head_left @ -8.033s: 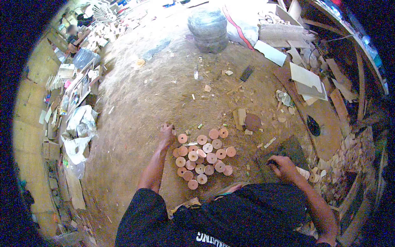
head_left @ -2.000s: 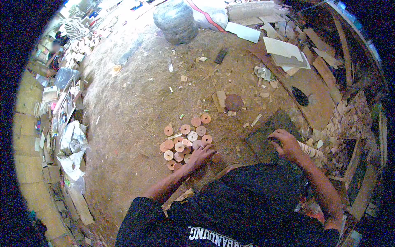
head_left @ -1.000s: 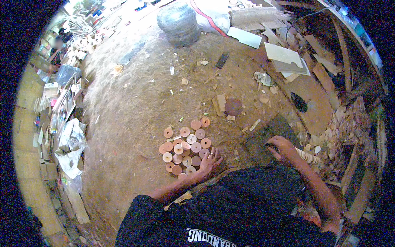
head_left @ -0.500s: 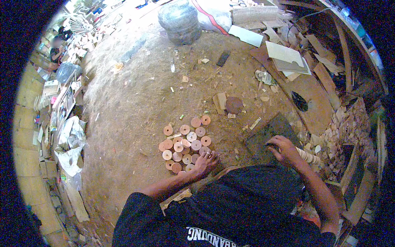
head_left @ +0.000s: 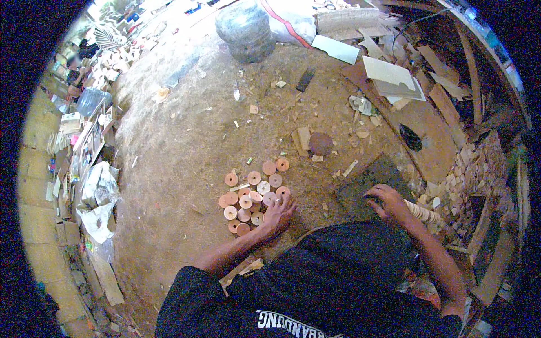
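Observation:
Several round wooden discs with centre holes lie loosely grouped on the ground, among them a pale disc [head_left: 263, 187] and a reddish disc [head_left: 231, 179]. My left hand [head_left: 279, 216] reaches over the right side of this group, its fingers apart and touching the discs beneath. Palm and hand hide some of them. My right hand [head_left: 389, 201] hovers by a dark flat board [head_left: 360, 183], fingers loosely bent with thumb and fingertips apart and nothing seen between them. Beside the right wrist lies a row of pale discs [head_left: 424, 213], partly hidden by my arm.
A brown round piece [head_left: 321, 143] and a wood block [head_left: 301, 141] lie ahead. At the far side stands a wrapped grey bundle [head_left: 245, 31]. Wood scraps [head_left: 462, 174] pile up on the right; a white sack [head_left: 100, 188] lies left. Another person [head_left: 74, 76] sits far left.
My left hand has moved slightly forward and left over the discs, covering different ones. My right hand has hardly moved.

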### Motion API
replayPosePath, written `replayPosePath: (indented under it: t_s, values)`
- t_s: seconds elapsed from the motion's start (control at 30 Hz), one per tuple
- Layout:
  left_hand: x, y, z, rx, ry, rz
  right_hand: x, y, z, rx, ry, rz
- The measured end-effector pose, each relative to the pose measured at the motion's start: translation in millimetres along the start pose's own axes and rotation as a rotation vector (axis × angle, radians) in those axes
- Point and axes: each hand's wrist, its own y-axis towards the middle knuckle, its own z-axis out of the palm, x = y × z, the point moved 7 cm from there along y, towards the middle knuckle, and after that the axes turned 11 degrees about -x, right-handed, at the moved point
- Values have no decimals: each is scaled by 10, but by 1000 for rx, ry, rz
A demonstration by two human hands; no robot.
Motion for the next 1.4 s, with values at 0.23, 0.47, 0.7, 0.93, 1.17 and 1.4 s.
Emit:
replayPosePath:
  t_s: [0.23, 0.47, 0.7, 0.93, 1.17, 1.4]
  values:
    - [144, -219, 774, 245, -108, -17, -44, -8, 60, -29, 45, -32]
    - [323, -432, 756, 151, -306, -70, -183, -58, 252, -5, -9, -17]
    - [403, 9, 128, 238, -239, -140, -162, -48, 209, -33, 10, -36]
    - [444, 332, 280, 99, -91, -134, -194, -21, 300, 56, -33, -44]
    - [511, 368, 392, 66, -259, -151, -148, -35, 248, 65, 14, -36]
    - [514, 613, 273, 92, -199, -117, -147, -7, 231, 49, 22, -4]
